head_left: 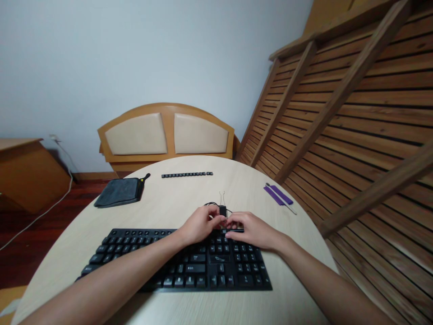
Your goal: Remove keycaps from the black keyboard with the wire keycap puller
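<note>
A black keyboard [219, 259] lies across the near part of the round table, under both forearms. My left hand [202, 223] is closed at the keyboard's back edge, its fingers around the black handle of a wire keycap puller [223, 211]. The puller's two thin hooked wires point away from me. Against it, my right hand [248, 229] has its fingers bent and pinched together near the left fingertips, over the back row of keys. What the right fingers hold, if anything, is hidden. A thin black cable [211, 204] curves behind the left hand.
A line of loose black keycaps [187, 174] sits at the table's far side. To the left lies a dark grey zip pouch [118, 192]. On the right, a thin metal tool rests on a purple strip [278, 195]. Wooden slats [338, 131] lean beyond the table [182, 207].
</note>
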A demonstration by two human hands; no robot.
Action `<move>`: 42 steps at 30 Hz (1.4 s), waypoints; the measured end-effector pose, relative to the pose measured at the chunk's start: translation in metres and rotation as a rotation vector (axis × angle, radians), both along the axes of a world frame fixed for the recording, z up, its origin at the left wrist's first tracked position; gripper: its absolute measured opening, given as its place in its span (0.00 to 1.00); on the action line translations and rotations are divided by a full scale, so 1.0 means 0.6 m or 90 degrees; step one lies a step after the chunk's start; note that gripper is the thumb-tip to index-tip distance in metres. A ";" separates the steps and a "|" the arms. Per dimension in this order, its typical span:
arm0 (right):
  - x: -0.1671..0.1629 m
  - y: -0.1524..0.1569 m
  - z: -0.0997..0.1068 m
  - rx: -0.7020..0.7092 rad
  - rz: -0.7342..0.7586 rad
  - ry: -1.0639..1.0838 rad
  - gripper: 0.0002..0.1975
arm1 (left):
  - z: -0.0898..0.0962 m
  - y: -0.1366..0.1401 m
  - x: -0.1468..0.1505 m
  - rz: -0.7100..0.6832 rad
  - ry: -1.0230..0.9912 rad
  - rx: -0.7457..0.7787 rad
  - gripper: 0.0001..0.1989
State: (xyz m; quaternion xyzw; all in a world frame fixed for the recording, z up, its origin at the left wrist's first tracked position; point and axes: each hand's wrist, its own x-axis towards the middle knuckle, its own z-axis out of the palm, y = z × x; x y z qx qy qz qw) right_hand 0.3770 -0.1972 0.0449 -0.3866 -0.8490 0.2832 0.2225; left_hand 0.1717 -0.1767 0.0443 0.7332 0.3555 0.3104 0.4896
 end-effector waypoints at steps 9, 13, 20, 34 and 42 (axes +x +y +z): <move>-0.003 -0.006 0.003 0.055 -0.010 -0.030 0.07 | 0.012 -0.024 -0.014 -0.021 0.160 0.240 0.09; -0.007 -0.009 0.004 0.062 -0.012 -0.038 0.06 | 0.009 -0.033 -0.015 -0.046 0.188 0.340 0.09; -0.018 -0.013 0.009 0.038 -0.053 -0.050 0.05 | -0.019 -0.016 -0.013 0.052 0.146 0.195 0.11; -0.034 -0.023 0.007 -0.038 -0.104 0.116 0.08 | -0.002 -0.017 -0.021 0.025 -0.101 -0.016 0.10; -0.056 -0.032 -0.007 -0.101 -0.071 0.262 0.13 | 0.012 -0.035 -0.046 0.021 -0.073 -0.007 0.09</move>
